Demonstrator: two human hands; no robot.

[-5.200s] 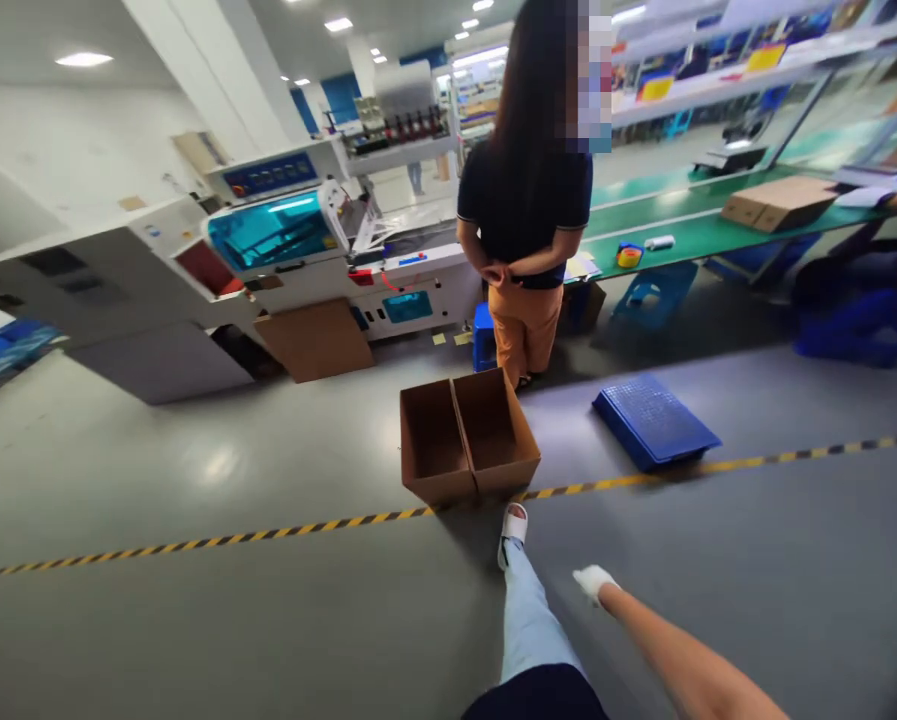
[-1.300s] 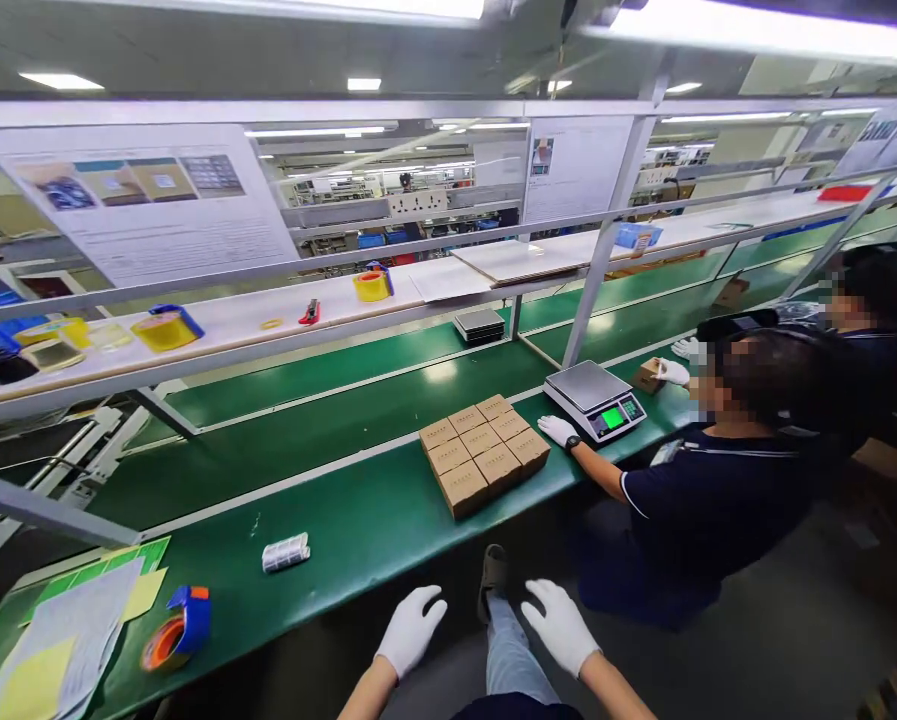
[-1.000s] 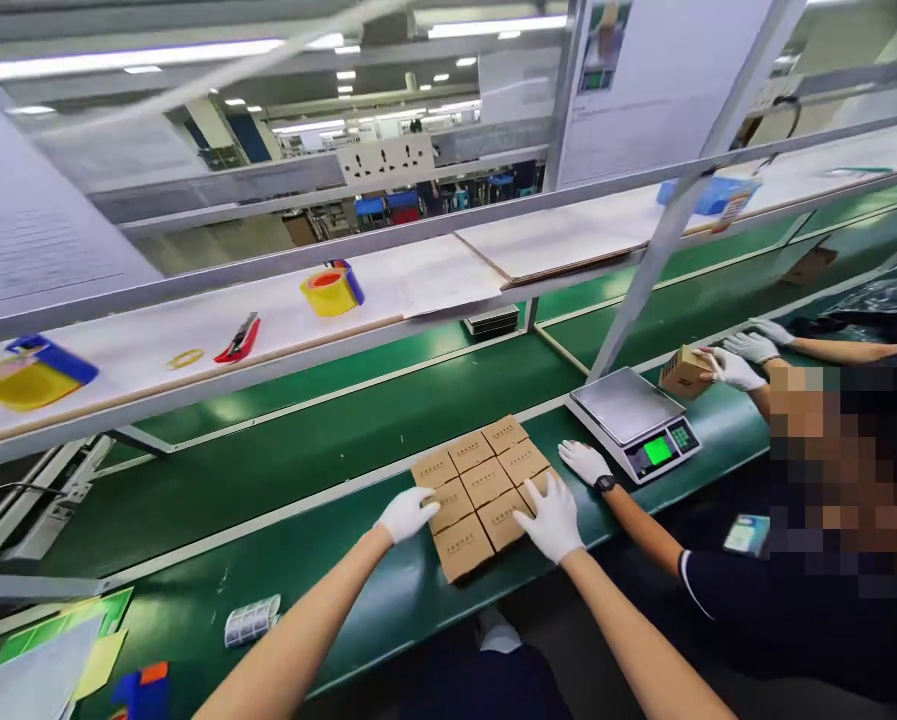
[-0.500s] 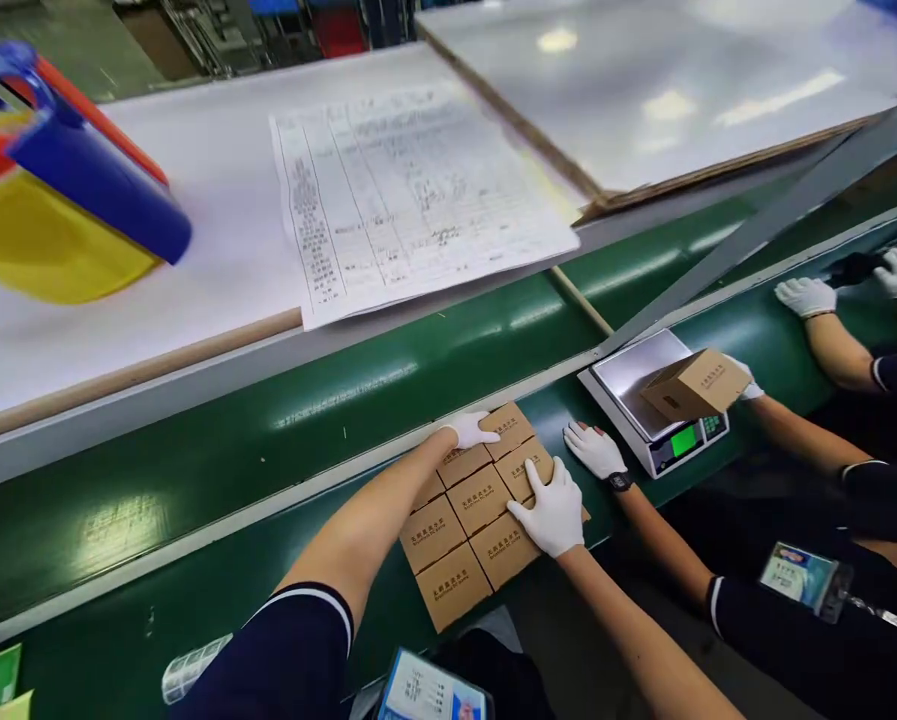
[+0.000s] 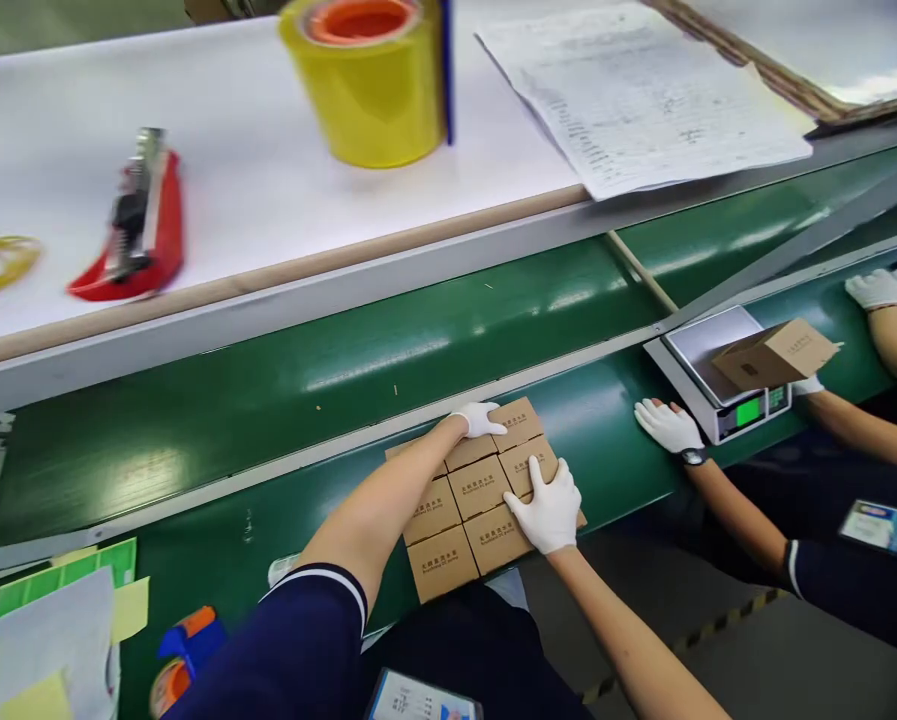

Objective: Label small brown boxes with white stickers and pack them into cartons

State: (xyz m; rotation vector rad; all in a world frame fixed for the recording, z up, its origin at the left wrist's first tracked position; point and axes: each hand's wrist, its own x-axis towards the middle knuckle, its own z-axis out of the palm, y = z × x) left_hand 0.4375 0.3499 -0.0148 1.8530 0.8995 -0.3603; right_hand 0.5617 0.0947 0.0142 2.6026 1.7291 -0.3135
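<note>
Several small brown cardboard boxes (image 5: 475,490) lie packed in a block on the green conveyor belt (image 5: 283,390). My left hand (image 5: 479,418), in a white glove, rests on the far edge of the block, fingers curled over it. Its near right edge is under my right hand (image 5: 547,505), also gloved, which lies with fingers spread. Both hands press the block from opposite sides.
A co-worker at right rests one gloved hand (image 5: 667,424) on the belt and holds a box (image 5: 774,354) over a weighing scale (image 5: 718,375). The white shelf (image 5: 268,200) above carries yellow tape (image 5: 369,80), a red cutter (image 5: 137,215) and a printed sheet (image 5: 643,95). Papers (image 5: 54,640) lie at left.
I walked from the open floor to the belt and leaned in. Both hands reached out and settled on the block of boxes. The co-worker lifted a box over the scale.
</note>
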